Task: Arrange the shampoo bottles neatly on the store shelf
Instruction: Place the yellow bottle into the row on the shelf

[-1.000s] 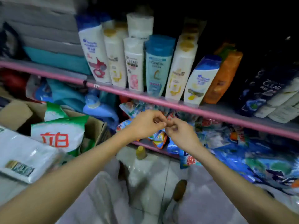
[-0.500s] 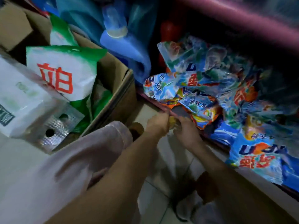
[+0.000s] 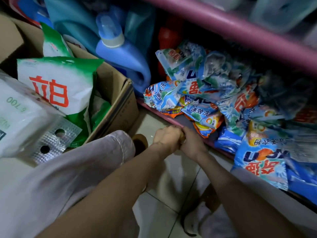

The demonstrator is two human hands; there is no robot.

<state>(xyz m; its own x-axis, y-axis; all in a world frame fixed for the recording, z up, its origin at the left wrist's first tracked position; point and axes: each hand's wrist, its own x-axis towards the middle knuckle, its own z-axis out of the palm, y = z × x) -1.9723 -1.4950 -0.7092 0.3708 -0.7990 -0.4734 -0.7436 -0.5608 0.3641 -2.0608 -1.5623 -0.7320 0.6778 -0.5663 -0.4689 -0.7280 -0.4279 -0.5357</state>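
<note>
Since half a second ago the view has barely shifted. At centre, left hand (image 3: 165, 137) and right hand (image 3: 192, 146) curl together round a small yellowish object (image 3: 182, 138). No shampoo bottles visible; at two o'clock detergent packets (image 3: 197, 93) crowd the lower shelf (image 3: 173, 120). Arranging looks unfinished.

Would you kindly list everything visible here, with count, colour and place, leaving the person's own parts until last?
cardboard box: one, brown, left, on the floor
green-and-white bags: at least two, standing in the box
white pack: one, far left
blue jug: one, behind the box
detergent packets: many, mostly blue, heaped on the low shelf
shelf rail: one, pink, upper right
small yellowish object: one, between both hands, mostly hidden
left hand: gripping it
right hand: gripping it
</note>
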